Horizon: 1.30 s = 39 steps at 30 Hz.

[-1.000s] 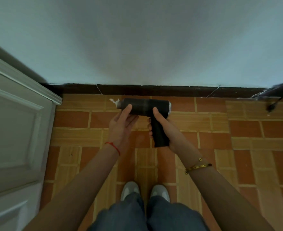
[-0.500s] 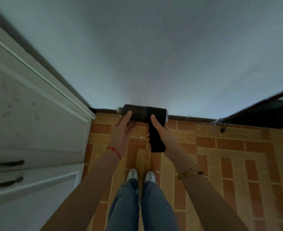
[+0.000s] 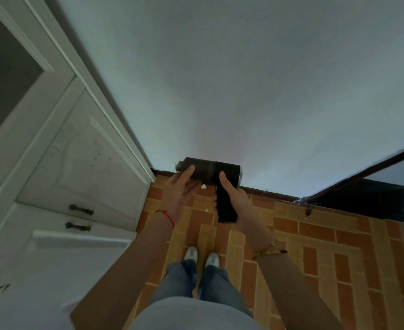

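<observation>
A black handheld device with a round barrel and a straight handle is held in front of me, barrel pointing left. My right hand grips its handle, thumb up against the barrel. My left hand lies palm up under the barrel's front end, fingers straight and touching it. Small white bits show just below the barrel, over the floor.
A pale wall stands straight ahead with a dark skirting at its foot. White cabinet doors with dark handles are close on my left. Orange brick-pattern floor tiles lie below. A dark object sits at the right.
My view has tilted up and turned left, so more cabinet shows. Both hands keep the device in the same hold. White bits now appear below the barrel.
</observation>
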Motion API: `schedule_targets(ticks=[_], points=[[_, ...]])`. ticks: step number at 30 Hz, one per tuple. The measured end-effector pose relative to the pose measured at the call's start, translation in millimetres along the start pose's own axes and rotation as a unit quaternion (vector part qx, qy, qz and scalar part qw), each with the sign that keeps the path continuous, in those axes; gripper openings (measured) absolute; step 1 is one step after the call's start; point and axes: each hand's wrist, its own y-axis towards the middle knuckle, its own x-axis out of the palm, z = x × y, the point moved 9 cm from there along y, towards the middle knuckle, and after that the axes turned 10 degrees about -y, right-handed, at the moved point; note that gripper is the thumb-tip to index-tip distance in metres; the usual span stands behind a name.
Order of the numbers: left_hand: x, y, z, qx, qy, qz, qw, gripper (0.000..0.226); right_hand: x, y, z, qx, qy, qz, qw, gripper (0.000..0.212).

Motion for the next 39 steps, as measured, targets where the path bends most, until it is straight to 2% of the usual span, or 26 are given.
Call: schedule_targets(ticks=[3,10,15,20,24,27,33,39], points=[[-13,-18,8,0.009,-0.019,0.021,1.000,0.033,13,-10,-1,0.004,-0.025,-0.018,1.000,0.041],[-79,-60,27,0.047,-0.096,0.123,0.987,0.043,78,-22,5,0.009,-0.079,-0.116,0.990,0.042],[-127,-100,47,0.112,-0.137,0.177,0.968,0.025,138,-32,17,0.011,-0.151,-0.209,0.966,0.046],[-189,-147,64,0.181,-0.195,0.246,0.932,0.037,211,-57,29,0.020,-0.216,-0.308,0.926,0.041],[-236,-196,73,0.240,-0.243,0.301,0.891,0.032,270,-88,49,0.019,-0.281,-0.374,0.884,0.041],[-273,-233,77,0.274,-0.268,0.333,0.861,0.026,314,-112,68,0.019,-0.311,-0.405,0.859,0.043],[-352,-310,92,0.322,-0.293,0.381,0.816,0.036,400,-169,117,0.020,-0.353,-0.447,0.822,0.043],[-437,-398,124,0.358,-0.273,0.416,0.790,0.025,493,-245,169,0.023,-0.363,-0.488,0.794,0.043]])
